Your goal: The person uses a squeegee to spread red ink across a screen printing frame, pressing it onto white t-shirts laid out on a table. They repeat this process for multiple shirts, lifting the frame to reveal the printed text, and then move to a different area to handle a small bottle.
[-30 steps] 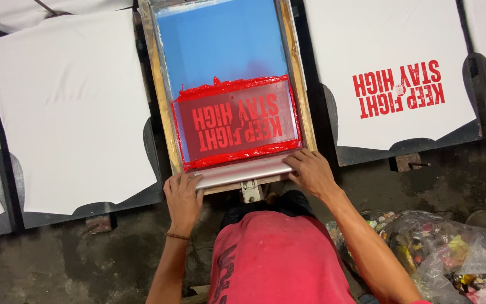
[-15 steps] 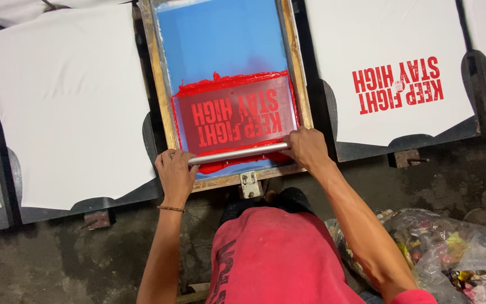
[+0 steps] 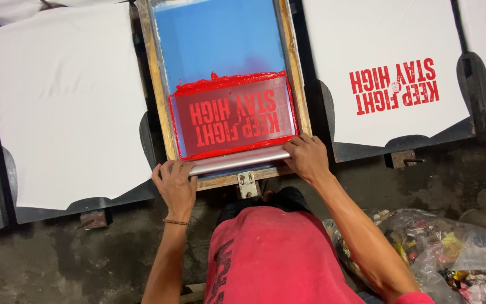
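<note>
Red cloth covers the person's lap at the bottom of the view, and a clear bag (image 3: 451,253) of mixed scraps lies on the grey floor by the right arm. Just past the lap, both hands grip a long metal squeegee (image 3: 237,160) that lies across the near end of the screen (image 3: 226,84). The left hand (image 3: 175,183) is closed round its left end at the frame's near left corner; a thin band circles that wrist. The right hand (image 3: 307,157) grasps the right end, fingers curled over the bar beside the right rail of the wooden frame. A small metal latch (image 3: 247,183) sits on the near rail between the hands.

Beyond the squeegee, red ink (image 3: 232,115) covers the lower part of the blue mesh, with mirrored lettering showing paler through it and a thick ridge of ink along the far edge. Farther up, the mesh is bare blue.

To the left of the screen lies a plain white shirt (image 3: 63,101) on a dark pallet. To the right, another white shirt (image 3: 389,67) carries red printed lettering. A further printed piece shows at the far right edge.
</note>
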